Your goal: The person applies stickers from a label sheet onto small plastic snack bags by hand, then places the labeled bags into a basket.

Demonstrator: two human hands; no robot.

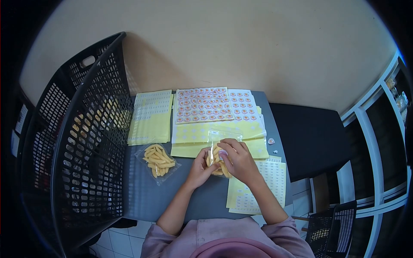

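Observation:
A clear plastic bag of yellow sticks (215,157) lies between my hands at the front middle of the table. My left hand (201,167) grips the bag's left side, thumb on its front. My right hand (238,160) is on the bag's right side, its fingers bent over a round white and pink sticker (222,154) on the front. Another clear bag of the same sticks (159,161) rests on the table to the left. Behind my hands lie sheets of round orange and pink stickers (204,104) on yellow backing sheets (193,149).
A large black perforated basket (92,129) stands at the left, bags showing through its holes. Yellow label sheets (150,118) lie beside it, more label sheets (262,185) at the right. Loose stickers (270,141) are near the grey table's right edge. A black surface (307,137) adjoins it.

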